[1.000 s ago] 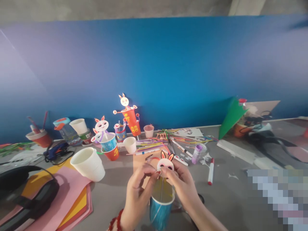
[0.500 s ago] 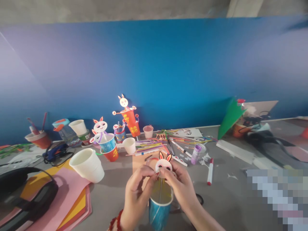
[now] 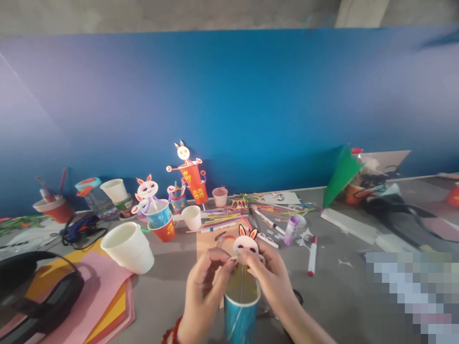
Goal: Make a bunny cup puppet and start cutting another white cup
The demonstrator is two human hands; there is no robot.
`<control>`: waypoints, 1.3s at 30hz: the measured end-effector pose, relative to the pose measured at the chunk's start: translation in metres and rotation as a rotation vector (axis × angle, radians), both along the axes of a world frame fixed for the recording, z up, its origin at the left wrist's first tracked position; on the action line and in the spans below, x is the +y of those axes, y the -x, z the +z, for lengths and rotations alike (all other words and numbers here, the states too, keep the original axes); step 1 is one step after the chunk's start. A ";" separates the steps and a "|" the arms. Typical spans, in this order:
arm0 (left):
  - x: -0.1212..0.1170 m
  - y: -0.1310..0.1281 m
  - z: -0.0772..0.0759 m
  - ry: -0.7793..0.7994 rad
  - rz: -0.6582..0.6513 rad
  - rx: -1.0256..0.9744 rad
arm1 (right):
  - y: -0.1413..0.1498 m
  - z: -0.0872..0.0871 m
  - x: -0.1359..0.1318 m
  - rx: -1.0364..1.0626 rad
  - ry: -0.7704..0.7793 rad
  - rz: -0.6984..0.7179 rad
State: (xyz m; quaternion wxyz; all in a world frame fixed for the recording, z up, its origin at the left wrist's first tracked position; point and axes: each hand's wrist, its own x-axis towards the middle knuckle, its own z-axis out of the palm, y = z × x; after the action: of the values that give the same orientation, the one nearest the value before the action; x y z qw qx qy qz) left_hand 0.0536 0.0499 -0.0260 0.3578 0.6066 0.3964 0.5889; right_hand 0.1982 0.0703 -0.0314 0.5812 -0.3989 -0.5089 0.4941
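A paper rabbit head with black-edged ears and dark eyes sits at the top of a thin stick above a blue paper cup. My right hand is closed on it, thumb across the lower face. The fingers of my left hand pinch a small white paper piece with a bit of red, just left of the face; fingertips cover most of it. The cup stands upright below both hands, its rim and yellowish inside visible between them.
At the back stand a rabbit figure on red cups and another on a blue cup. White cups, coloured paper and headphones lie left. Pipe cleaners, a purple glue stick and a red marker lie right.
Both hands keep almost the same hold on the rabbit head and the small paper piece. The view has shifted slightly; the other things stay in place.
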 end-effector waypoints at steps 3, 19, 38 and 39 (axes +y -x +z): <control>0.001 -0.001 0.002 0.125 -0.006 -0.112 | 0.000 0.000 -0.002 -0.039 -0.041 -0.012; 0.004 -0.001 -0.002 0.254 -0.100 -0.261 | 0.000 0.000 -0.003 -0.084 -0.097 -0.021; 0.003 -0.003 -0.001 0.263 -0.094 -0.302 | 0.001 0.001 -0.003 -0.076 -0.119 -0.016; 0.002 -0.003 -0.001 0.266 -0.094 -0.306 | 0.001 0.001 -0.003 -0.079 -0.121 -0.017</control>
State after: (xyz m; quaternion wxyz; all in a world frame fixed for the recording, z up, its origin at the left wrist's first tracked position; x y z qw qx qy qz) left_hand 0.0566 0.0524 -0.0272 0.5177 0.4755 0.3830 0.5993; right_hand 0.1968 0.0675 -0.0301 0.5878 -0.3865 -0.5568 0.4416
